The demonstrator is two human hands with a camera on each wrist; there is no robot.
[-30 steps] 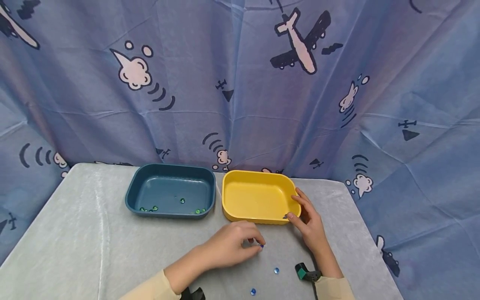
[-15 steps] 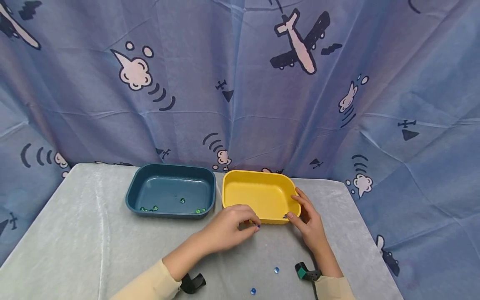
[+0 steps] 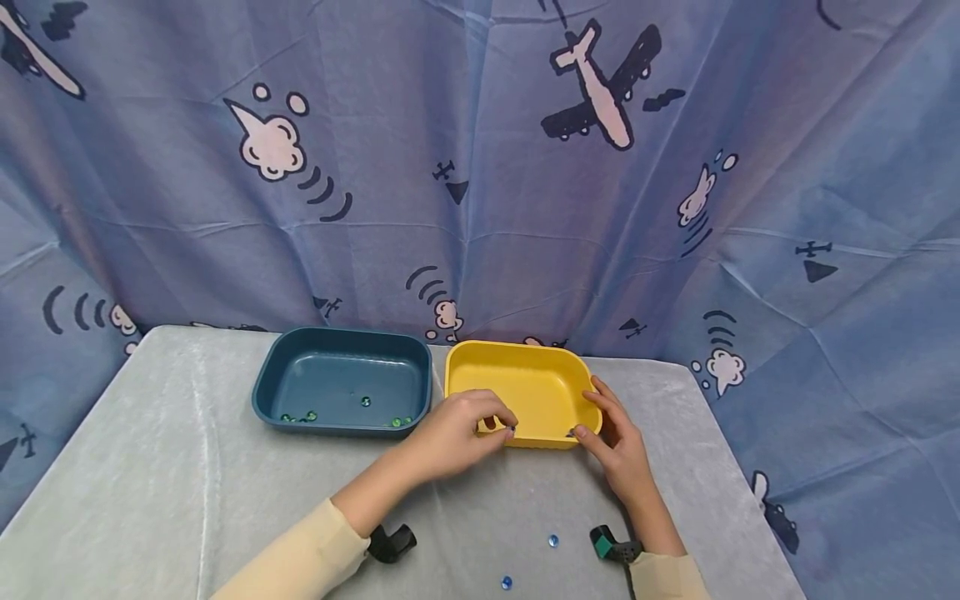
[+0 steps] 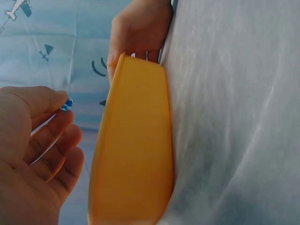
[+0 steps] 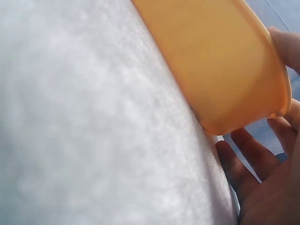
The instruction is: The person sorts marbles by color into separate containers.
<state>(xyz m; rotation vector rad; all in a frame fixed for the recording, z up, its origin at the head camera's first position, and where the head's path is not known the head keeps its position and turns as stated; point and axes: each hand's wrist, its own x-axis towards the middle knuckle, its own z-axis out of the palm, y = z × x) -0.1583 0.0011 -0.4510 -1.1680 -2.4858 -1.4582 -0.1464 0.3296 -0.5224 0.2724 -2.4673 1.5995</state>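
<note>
Between thumb and index finger, my left hand (image 3: 453, 437) pinches a small blue glass gem (image 4: 67, 106). That hand is over the front edge of a yellow plastic tub (image 3: 528, 387), and the gem appears level with the rim in the left wrist view. My right hand (image 3: 624, 458) holds the tub's right front corner, thumb at the front rim and fingers along the outer side. Next to the right thumb, a small dark blue piece (image 3: 571, 432) shows at the tub's front inner corner. Two blue gems, one nearer (image 3: 507, 582) and one farther (image 3: 553, 541), lie on the cloth.
Left of the yellow tub stands a dark teal tub (image 3: 330, 379) holding several green gems (image 3: 366, 402). Both sit near the far edge of a table with a pale grey cloth (image 3: 135, 467). A blue printed curtain (image 3: 375, 167) hangs behind and at the sides.
My left hand has lifted the blue gem off the cloth and carried it forward to the yellow tub's front rim. My right hand has stayed at the tub's corner.
</note>
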